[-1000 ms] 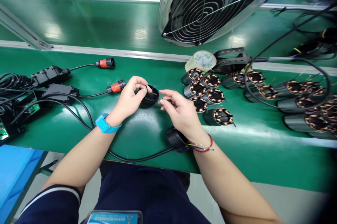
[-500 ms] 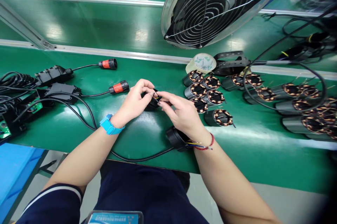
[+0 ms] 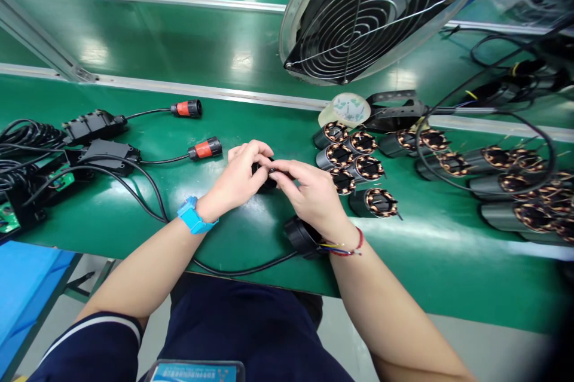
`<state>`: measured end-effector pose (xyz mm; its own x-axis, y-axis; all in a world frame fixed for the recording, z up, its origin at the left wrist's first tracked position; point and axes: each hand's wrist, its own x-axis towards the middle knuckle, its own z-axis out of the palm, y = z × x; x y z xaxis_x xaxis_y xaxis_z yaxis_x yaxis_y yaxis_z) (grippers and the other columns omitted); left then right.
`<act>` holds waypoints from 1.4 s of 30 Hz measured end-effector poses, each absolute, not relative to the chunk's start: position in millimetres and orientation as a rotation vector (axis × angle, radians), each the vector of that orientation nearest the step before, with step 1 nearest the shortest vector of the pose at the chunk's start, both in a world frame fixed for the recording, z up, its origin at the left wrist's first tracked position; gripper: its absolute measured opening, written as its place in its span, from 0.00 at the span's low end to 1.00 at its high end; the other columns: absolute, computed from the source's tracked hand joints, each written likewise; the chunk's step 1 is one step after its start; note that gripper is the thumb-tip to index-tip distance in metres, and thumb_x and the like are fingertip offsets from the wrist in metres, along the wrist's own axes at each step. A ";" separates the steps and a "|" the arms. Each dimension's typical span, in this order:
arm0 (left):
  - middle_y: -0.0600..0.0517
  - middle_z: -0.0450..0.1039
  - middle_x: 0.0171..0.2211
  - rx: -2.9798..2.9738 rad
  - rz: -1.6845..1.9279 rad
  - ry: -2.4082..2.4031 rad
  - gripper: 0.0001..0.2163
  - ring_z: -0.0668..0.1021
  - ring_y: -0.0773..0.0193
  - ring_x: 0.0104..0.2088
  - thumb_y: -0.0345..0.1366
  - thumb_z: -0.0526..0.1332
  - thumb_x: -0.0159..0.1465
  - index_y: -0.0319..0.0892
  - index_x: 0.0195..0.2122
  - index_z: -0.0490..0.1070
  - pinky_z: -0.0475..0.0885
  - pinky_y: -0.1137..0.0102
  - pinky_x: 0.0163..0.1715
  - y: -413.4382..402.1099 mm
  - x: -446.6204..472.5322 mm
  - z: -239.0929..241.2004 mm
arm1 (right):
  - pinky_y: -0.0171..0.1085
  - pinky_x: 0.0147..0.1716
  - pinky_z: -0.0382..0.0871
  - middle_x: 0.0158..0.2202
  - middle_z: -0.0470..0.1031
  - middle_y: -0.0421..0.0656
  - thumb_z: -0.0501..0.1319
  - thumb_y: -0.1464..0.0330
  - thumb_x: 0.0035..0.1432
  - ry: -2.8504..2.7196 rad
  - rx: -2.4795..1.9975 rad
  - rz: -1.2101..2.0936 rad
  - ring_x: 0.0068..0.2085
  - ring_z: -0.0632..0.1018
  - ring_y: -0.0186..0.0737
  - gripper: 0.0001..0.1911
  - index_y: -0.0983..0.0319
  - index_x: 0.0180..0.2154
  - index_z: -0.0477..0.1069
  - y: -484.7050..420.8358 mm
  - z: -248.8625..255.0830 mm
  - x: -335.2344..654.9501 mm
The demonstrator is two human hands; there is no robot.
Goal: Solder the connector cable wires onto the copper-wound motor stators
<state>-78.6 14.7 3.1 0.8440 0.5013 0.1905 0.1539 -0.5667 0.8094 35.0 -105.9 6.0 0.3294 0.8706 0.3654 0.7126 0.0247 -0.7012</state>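
My left hand [image 3: 240, 174], with a blue watch on the wrist, is closed around a small black part [image 3: 265, 185]. Most of that part is hidden by the fingers. My right hand [image 3: 311, 191] meets it at the fingertips, thumb and index finger pinched on a thin dark wire [image 3: 271, 171] at the part's top. Just below my right hand, a round black housing [image 3: 301, 235] lies on the green bench. Colored wires [image 3: 330, 247] come out of one end and a black cable [image 3: 242, 272] out of the other.
Dark cylinders with copper windings [image 3: 379, 202] stand or lie to the right, several together. A caged fan [image 3: 359, 35] hangs above, near a tape roll [image 3: 347, 109]. At left are black boxes [image 3: 107, 155], coiled cables and red-black connectors [image 3: 205, 149]. A person's hand shows at far upper left.
My left hand has shifted slightly right and its fingers have closed further over the black part. The colored wires seen between the fingertips are now covered. My right hand stays nearly in place.
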 end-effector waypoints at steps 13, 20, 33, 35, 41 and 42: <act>0.41 0.64 0.57 2.239 0.080 0.345 0.29 0.68 0.45 0.57 0.41 0.65 0.56 0.43 0.57 0.59 0.63 0.47 0.56 26.5 -84.8 -4.1 | 0.34 0.31 0.72 0.32 0.78 0.39 0.59 0.67 0.59 -0.989 -1.654 0.393 0.27 0.76 0.32 0.06 0.60 0.37 0.74 -100.6 -6.1 34.4; 0.40 0.64 0.55 2.090 0.411 0.362 0.31 0.69 0.51 0.56 0.39 0.69 0.54 0.39 0.56 0.58 0.64 0.55 0.58 33.1 -84.5 -9.1 | 0.31 0.24 0.69 0.26 0.75 0.38 0.63 0.64 0.54 -0.701 -1.502 0.487 0.23 0.72 0.29 0.08 0.62 0.36 0.73 -93.7 -8.6 36.8; 0.45 0.62 0.50 2.226 0.408 0.240 0.30 0.69 0.55 0.54 0.37 0.68 0.56 0.45 0.58 0.58 0.66 0.55 0.58 24.3 -88.0 -0.7 | 0.27 0.19 0.64 0.25 0.73 0.36 0.66 0.66 0.50 -0.595 -1.347 0.605 0.23 0.71 0.28 0.06 0.61 0.31 0.73 -86.9 -12.9 35.4; 0.46 0.63 0.49 2.228 0.447 0.250 0.27 0.69 0.55 0.53 0.38 0.68 0.56 0.44 0.56 0.60 0.66 0.55 0.57 25.4 -87.9 -1.0 | 0.28 0.20 0.64 0.24 0.73 0.36 0.66 0.66 0.51 -0.587 -1.341 0.617 0.22 0.70 0.27 0.07 0.61 0.33 0.73 -87.7 -11.6 35.5; 0.45 0.63 0.48 2.224 0.565 0.261 0.24 0.69 0.56 0.51 0.38 0.68 0.56 0.42 0.51 0.61 0.68 0.57 0.55 26.2 -86.3 -3.9 | 0.29 0.22 0.67 0.25 0.74 0.37 0.64 0.65 0.53 -0.632 -1.410 0.557 0.22 0.71 0.28 0.07 0.61 0.34 0.73 -92.0 -10.2 34.1; 0.45 0.64 0.48 2.216 0.588 0.268 0.23 0.69 0.56 0.50 0.38 0.68 0.56 0.42 0.50 0.61 0.68 0.57 0.54 25.8 -86.1 -4.3 | 0.30 0.23 0.68 0.25 0.74 0.37 0.64 0.65 0.54 -0.639 -1.420 0.551 0.22 0.71 0.28 0.07 0.61 0.35 0.73 -92.3 -10.1 33.8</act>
